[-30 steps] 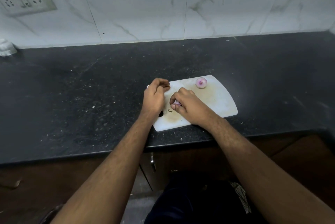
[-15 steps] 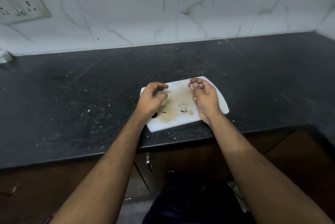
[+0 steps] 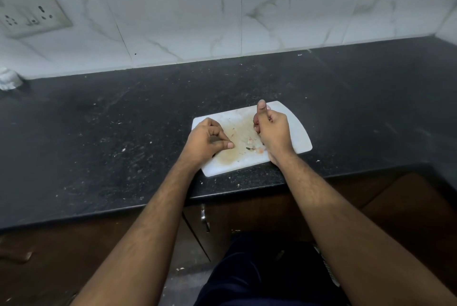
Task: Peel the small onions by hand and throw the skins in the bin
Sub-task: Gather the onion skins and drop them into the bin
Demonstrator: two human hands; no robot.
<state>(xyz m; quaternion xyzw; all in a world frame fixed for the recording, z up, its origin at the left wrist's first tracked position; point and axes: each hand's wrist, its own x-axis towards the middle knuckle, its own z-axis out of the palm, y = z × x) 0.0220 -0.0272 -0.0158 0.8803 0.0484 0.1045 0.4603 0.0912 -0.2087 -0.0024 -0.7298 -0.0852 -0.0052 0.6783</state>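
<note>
1. A white plastic rectangular chopping board with rounded corners lies at a slant on the black speckled stone counter, close to the counter's front edge. Its middle carries a brownish smear.
2. The right hand sits over the board's right half, fingers curled into a fist and thumb sticking up toward the wall. A sliver of pinkish-red shows at the edge of the curled fingers, which looks like a small onion held inside the fist; the hand covers nearly all of it, so its skin and shape cannot be judged.
3. The left hand rests over the board's left end, fingers bent and thumb tip meeting the fingertips in a pinch. Whether anything is caught in that pinch is too small to tell.
4. Small scraps of onion skin, pale pink and dark, lie on the board between the two hands, near its front edge.
5. Light crumbs and flecks are scattered over the counter around the board.
6. Behind the counter rises a white marble-patterned tiled wall, with a grey switch-and-socket plate at the upper left.
7. A crumpled white object sits at the counter's far left edge against the wall.
8. Below the counter are dark brown cabinet doors with a metal handle.
</note>
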